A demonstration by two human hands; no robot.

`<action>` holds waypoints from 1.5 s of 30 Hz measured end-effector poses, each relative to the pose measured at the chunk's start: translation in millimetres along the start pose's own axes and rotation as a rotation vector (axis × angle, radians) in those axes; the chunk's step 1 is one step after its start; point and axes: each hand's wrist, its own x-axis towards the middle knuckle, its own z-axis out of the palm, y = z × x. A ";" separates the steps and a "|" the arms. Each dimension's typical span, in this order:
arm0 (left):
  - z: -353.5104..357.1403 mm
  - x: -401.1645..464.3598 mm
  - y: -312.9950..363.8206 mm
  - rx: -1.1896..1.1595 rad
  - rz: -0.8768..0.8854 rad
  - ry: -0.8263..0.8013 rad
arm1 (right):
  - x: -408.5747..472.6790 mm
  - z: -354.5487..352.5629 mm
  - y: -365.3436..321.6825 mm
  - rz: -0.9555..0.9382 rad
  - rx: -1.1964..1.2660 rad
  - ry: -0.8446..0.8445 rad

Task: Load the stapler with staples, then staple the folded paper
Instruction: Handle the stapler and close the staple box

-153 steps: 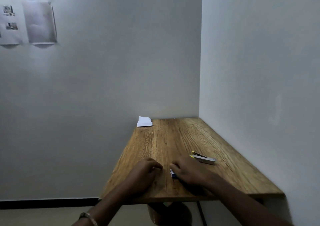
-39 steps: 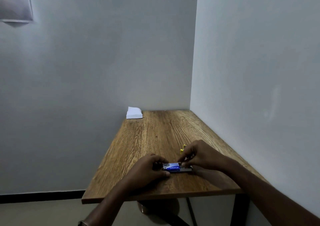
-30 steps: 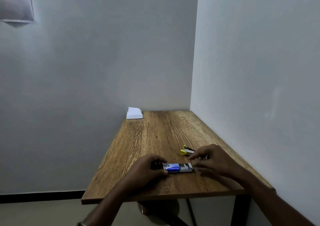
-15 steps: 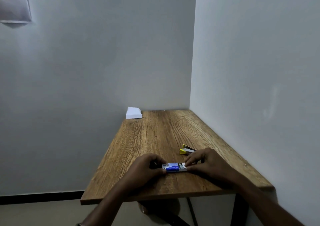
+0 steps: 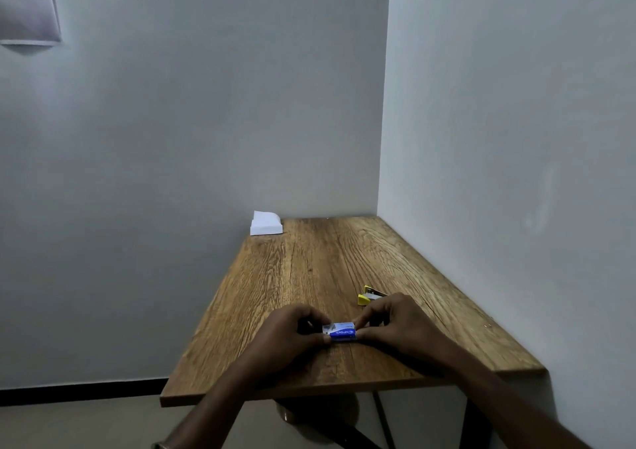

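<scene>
A small blue-and-white cardboard staple box (image 5: 339,332) lay on the near part of the wooden table (image 5: 309,269), pinched at its left end by the left hand (image 5: 292,331) and at its right end by the right hand (image 5: 395,326), fingers of both curled onto it. The step in hand looked like opening the box to get a strip of staples; next would come drawing a strip out and carrying it to the yellow-and-metal stapler (image 5: 370,296), lying just beyond the right hand. The folded white paper (image 5: 265,224) sat untouched at the far left corner. White lettering crossed the box's blue face, too small to read.
</scene>
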 end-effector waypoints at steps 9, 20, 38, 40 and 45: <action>-0.6 0.4 -0.6 0.032 0.024 -0.004 | 8.0 -0.9 -9.6 -0.054 -0.055 0.004; -2.0 -1.5 0.0 0.002 0.007 -0.025 | -6.7 -12.7 -2.4 0.001 0.027 0.177; -2.3 -5.6 2.9 -0.033 0.020 -0.035 | 55.3 -0.8 17.9 0.107 -0.229 0.035; -1.9 -5.6 2.6 -0.023 0.024 -0.030 | 63.2 7.5 15.8 0.104 -0.213 0.032; -0.5 -4.9 0.0 -0.020 0.031 -0.022 | 71.9 17.5 9.5 0.095 -0.235 0.030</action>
